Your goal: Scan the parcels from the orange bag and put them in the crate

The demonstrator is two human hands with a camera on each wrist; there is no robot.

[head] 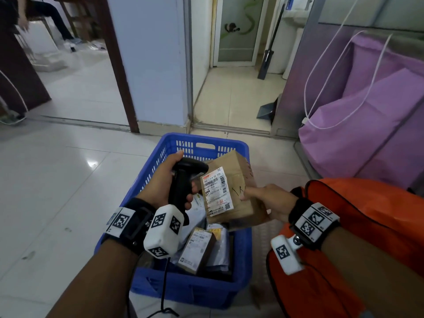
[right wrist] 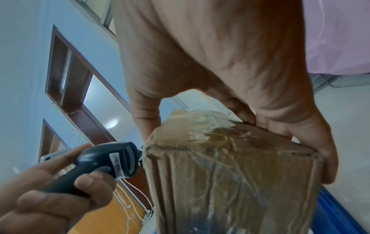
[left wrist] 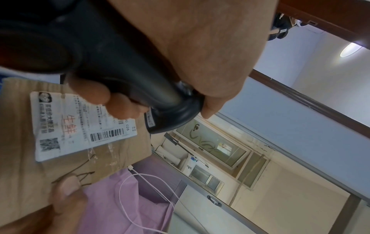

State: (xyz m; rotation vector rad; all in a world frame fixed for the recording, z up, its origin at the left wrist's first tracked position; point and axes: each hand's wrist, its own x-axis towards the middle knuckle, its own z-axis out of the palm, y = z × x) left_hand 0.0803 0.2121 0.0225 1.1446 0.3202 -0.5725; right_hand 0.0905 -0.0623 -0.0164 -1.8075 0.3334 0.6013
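Note:
My right hand (head: pixel 263 200) grips a brown cardboard parcel (head: pixel 236 180) by its right end, thumb on top, and holds it above the blue crate (head: pixel 202 143). A white shipping label (head: pixel 216 191) faces up on the parcel. My left hand (head: pixel 165 182) is wrapped round the handle of a black barcode scanner (head: pixel 185 173), whose head points at the label from close by. In the left wrist view the scanner (left wrist: pixel 120 63) hangs over the label (left wrist: pixel 80 126). The right wrist view shows the parcel (right wrist: pixel 230 174) and the scanner (right wrist: pixel 112 161) beside it. The orange bag (head: pixel 355 226) lies at the right.
Several labelled parcels (head: pixel 199 249) lie inside the crate. A purple bag (head: pixel 367 111) with white cords leans at the far right. The scanner's cable (head: pixel 164 290) hangs down by the crate's front. Glossy tiled floor (head: pixel 57 191) spreads to the left, with a doorway behind.

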